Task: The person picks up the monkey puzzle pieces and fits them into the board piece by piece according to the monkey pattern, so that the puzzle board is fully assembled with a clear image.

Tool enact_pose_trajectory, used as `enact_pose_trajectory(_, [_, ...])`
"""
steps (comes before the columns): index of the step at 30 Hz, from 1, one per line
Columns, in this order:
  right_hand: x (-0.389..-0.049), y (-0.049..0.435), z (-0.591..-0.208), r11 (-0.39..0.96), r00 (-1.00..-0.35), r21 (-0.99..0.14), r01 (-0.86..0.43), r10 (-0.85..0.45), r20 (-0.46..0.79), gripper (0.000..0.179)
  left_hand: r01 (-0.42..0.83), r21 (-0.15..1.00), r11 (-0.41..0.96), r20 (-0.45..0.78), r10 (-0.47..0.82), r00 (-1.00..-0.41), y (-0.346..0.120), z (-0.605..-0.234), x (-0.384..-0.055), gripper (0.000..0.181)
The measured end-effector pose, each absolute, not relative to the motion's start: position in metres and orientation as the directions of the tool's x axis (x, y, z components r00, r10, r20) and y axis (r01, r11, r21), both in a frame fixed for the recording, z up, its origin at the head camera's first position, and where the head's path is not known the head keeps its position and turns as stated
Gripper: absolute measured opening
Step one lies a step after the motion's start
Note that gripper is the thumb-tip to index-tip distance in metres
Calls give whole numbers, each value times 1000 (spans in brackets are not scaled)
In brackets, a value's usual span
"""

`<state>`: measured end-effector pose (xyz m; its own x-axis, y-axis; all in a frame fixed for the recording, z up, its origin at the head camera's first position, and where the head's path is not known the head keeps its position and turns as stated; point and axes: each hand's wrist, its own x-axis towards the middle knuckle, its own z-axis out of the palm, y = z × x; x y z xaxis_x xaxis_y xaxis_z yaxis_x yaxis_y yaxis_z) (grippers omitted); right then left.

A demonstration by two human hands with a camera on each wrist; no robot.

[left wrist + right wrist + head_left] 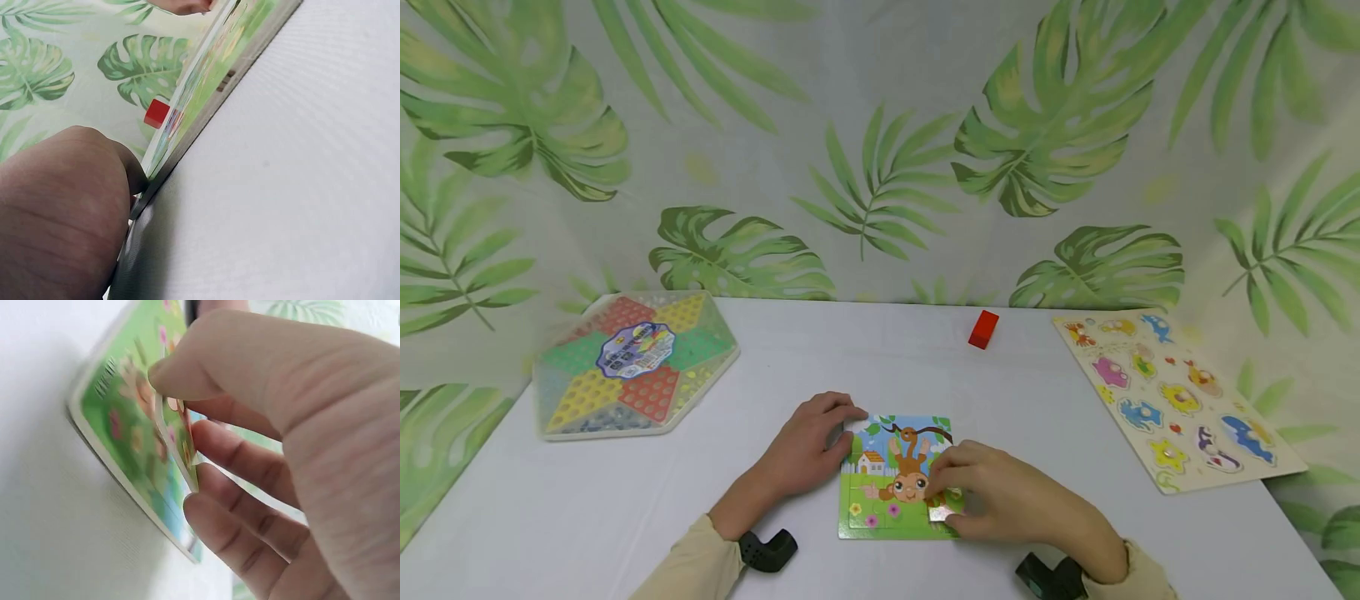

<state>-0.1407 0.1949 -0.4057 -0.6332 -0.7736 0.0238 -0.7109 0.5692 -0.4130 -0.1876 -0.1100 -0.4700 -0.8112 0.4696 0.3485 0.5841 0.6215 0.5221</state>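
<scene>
A square jigsaw puzzle board (867, 491) with a hanging monkey, a house and flowers lies on the white table. My left hand (805, 443) rests against its upper left edge, thumb and index finger touching the rim. Over the lower right part of the board, my right hand (1000, 492) pinches a puzzle piece (183, 434) between thumb and fingertips. The piece is tilted up from the board's face in the right wrist view. In the left wrist view my left hand (69, 212) touches the board's edge (187, 140), its fingertips mostly hidden.
At the left lies a hexagonal game box (658, 421) with coloured star points. A red block (983, 329) sits near the table's back edge. On the right is a wooden board (1138, 446) with sea-animal pieces. A leaf-patterned cloth (895, 275) hangs behind the table.
</scene>
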Motion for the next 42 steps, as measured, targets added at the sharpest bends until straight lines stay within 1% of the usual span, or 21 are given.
enact_pose_trajectory(5, [-138,188,-411,550,-597,-348,-759,-801,37,22,578,520,628,336,472,-815,-111,-469,-188,28])
enact_pose_trajectory(8, [-136,186,-411,567,-603,-304,-766,-797,33,22,576,526,625,336,470,-816,-111,-468,-187,27])
enact_pose_trajectory(12, [-131,184,-409,581,-610,-276,-766,-792,26,21,581,528,619,345,469,-813,-111,-469,-187,28])
enact_pose_trajectory(15, [-128,182,-410,569,-600,-241,-786,-796,76,19,588,522,618,356,468,-809,-112,-470,-187,28])
enact_pose_trajectory(17, [-125,180,-413,576,-607,-220,-787,-786,112,15,589,520,618,358,468,-808,-112,-470,-186,28])
enact_pose_trajectory(19, [-121,178,-415,607,-637,-211,-766,-761,125,13,593,522,613,357,475,-805,-111,-471,-186,28])
enact_pose_trajectory(21, [-118,175,-417,659,-689,-218,-720,-716,113,13,594,524,610,352,480,-803,-110,-471,-186,28])
enact_pose_trajectory(23, [-114,174,-419,709,-739,-223,-669,-668,88,15,592,522,615,347,481,-805,-110,-470,-185,29])
enact_pose_trajectory(25, [-110,172,-423,743,-770,-213,-635,-632,91,19,592,517,618,348,480,-805,-110,-469,-186,29])
enact_pose_trajectory(32, [-89,160,-428,809,-822,-150,-569,-555,123,29,615,494,614,388,477,-788,-110,-468,-191,29])
enact_pose_trajectory(34, [-85,159,-431,832,-846,-155,-532,-518,126,33,612,499,613,385,475,-791,-110,-469,-191,29])
enact_pose_trajectory(36, [-81,159,-435,850,-867,-176,-497,-478,142,34,608,504,613,377,477,-794,-109,-469,-190,29])
enact_pose_trajectory(39, [-80,161,-440,867,-897,-235,-440,-412,160,33,602,507,617,366,479,-798,-109,-470,-189,29])
enact_pose_trajectory(42, [-81,164,-443,863,-905,-275,-424,-388,177,31,592,504,629,351,478,-805,-110,-470,-188,29])
